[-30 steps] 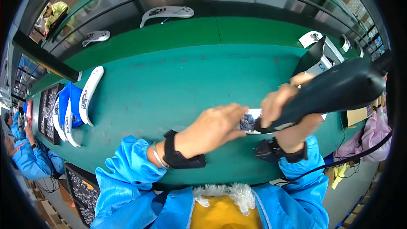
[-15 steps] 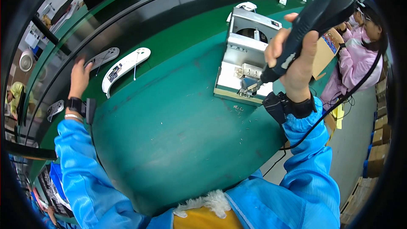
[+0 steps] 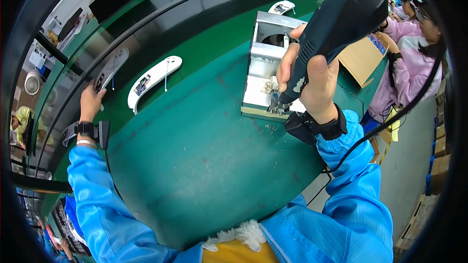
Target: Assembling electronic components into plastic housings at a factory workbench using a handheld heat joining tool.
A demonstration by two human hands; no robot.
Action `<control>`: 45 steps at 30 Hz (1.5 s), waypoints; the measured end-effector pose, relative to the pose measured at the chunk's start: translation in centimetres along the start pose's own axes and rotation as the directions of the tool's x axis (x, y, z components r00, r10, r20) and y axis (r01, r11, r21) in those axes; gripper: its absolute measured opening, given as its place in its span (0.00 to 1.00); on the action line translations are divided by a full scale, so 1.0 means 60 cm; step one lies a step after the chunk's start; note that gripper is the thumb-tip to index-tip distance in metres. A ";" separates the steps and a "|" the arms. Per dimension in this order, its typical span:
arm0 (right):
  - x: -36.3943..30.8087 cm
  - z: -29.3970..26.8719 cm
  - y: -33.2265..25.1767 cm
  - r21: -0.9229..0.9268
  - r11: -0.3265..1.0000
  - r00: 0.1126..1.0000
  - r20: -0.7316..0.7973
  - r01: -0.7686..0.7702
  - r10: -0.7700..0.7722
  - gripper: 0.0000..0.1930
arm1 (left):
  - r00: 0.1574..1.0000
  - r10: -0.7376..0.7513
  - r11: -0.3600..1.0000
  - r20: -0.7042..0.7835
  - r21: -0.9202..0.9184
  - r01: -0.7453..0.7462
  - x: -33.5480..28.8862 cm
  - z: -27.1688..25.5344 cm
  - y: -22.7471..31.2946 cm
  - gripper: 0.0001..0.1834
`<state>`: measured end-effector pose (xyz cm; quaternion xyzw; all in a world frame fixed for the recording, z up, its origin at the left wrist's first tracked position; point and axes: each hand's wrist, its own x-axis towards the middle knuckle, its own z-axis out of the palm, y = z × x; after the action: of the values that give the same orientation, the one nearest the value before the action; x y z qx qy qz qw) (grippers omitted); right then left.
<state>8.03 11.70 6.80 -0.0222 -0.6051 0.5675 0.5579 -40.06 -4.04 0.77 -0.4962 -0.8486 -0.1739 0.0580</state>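
My right hand [image 3: 317, 85] is wrapped round a black electric screwdriver [image 3: 336, 14] with a cable at its top end. Its tip points down at the front of a silver boxy screw feeder [image 3: 253, 100] on the green table. Off to the left, my left hand [image 3: 90, 101] grips the lower end of a curved white plastic housing [image 3: 117, 60], which is tilted up and slightly blurred. A thin wire dangles from this housing. Beside it lies a second curved white housing [image 3: 163, 66], with a small circuit board and a wire showing inside.
Other white housings [image 3: 282, 7] lie farther along the green belt. A dark rail [image 3: 161, 0] curves behind it. At the right, an open cardboard box [image 3: 360, 61] stands near people in pink. The screwdriver's cable [image 3: 390, 122] loops past my right arm. Small bits are scattered on the green table [image 3: 195, 165].
My left hand has closed on the left housing and raised it. My right hand has moved left with the screwdriver, its tip still at the feeder. The second housing has shifted slightly right.
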 end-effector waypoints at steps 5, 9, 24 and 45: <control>-0.004 0.002 0.007 -0.058 0.998 0.999 0.037 0.006 -0.004 0.22 | 0.967 0.257 0.912 -0.006 -0.331 -0.244 -0.164 -0.067 0.212 0.27; 0.000 0.004 0.007 0.028 0.975 0.976 -0.005 -0.219 0.219 0.24 | 0.898 0.387 0.867 0.208 -0.414 -0.277 -0.308 -0.077 0.346 0.29; -0.082 0.180 0.039 0.031 0.934 0.921 0.176 -0.357 0.347 0.40 | 0.898 0.335 0.819 0.286 -0.559 -0.128 -0.364 -0.054 0.370 0.26; -0.104 0.224 0.044 0.090 0.936 0.935 0.142 -0.340 0.326 0.41 | 0.909 0.343 0.807 0.237 -0.570 -0.156 -0.380 -0.060 0.346 0.26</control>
<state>-0.61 -0.37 4.42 -0.0572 -0.5931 0.6877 0.4148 -10.98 -14.78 2.86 -0.6229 -0.6887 -0.3105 -0.2033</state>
